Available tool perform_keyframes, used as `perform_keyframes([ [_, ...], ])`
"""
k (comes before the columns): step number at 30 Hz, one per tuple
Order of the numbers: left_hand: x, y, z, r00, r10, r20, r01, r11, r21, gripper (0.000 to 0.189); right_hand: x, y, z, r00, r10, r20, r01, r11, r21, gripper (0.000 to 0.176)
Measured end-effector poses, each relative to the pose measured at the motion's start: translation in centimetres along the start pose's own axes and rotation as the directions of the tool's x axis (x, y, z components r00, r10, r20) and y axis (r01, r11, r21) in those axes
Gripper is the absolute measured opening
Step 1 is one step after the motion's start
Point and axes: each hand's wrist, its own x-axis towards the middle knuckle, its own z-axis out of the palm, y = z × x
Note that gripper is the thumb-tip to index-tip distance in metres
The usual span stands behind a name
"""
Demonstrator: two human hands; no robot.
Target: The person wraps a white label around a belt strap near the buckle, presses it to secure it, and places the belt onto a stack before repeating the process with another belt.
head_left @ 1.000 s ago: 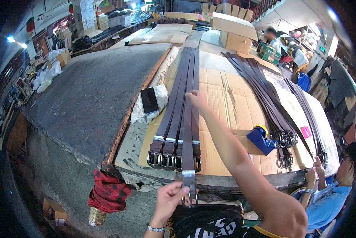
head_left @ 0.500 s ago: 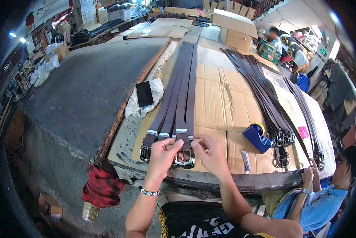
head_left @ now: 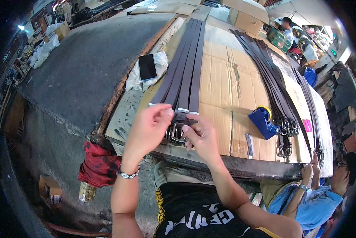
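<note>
Pinching the belts [head_left: 186, 67] with the left hand [head_left: 148, 127] and clasping the buckle [head_left: 177, 134] with the right hand [head_left: 201, 137], well apart from the tape dispenser [head_left: 263, 123], at the tabletop [head_left: 225, 91] edge. Probably limp, light straps; best gripped at the stiff metal end.

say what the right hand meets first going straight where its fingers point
Likely the belt buckle, which the right hand seems to touch with its fingertips; just past it, the left hand. Depth is unclear.
</note>
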Motion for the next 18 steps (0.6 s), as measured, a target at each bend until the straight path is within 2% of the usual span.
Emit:
perform_keyframes([
  [3,-2.0,4.0,-1.8,0.995,-0.037,-0.095,0.02,0.984,-0.179,0.027,0.0,0.5,1.2,0.999,-0.018,-0.047,0.014,0.996,-0.093,0.039],
  [9,-7.0,7.6,-2.0,0.979,0.164,-0.12,-0.193,0.937,-0.293,0.026,0.3,-0.5,1.4,0.989,-0.142,-0.035,0.107,0.862,-0.495,0.041],
  [10,-7.2,8.1,-1.5,0.948,0.268,-0.17,-0.309,0.903,-0.3,0.023,0.1,-0.9,1.5,0.988,-0.151,-0.03,0.111,0.832,-0.544,0.041],
  [13,-7.9,8.2,-1.3,0.842,0.52,-0.143,-0.538,0.794,-0.282,0.023,-0.3,-1.0,1.3,0.986,-0.167,0.017,0.147,0.806,-0.574,0.041],
  [15,-8.2,8.7,-1.7,0.8,0.595,-0.075,-0.586,0.75,-0.306,0.01,-0.6,-1.0,1.2,0.981,-0.19,0.048,0.18,0.779,-0.6,0.042],
  [17,-9.5,10.0,-1.1,0.829,0.554,-0.082,-0.542,0.757,-0.366,0.012,-0.7,-0.8,1.2,0.975,-0.211,0.076,0.211,0.744,-0.634,0.043],
  [18,-9.8,9.6,-0.3,0.809,0.566,-0.16,-0.56,0.657,-0.504,0.018,-0.8,-0.5,1.3,0.972,-0.218,0.089,0.222,0.722,-0.656,0.044],
])
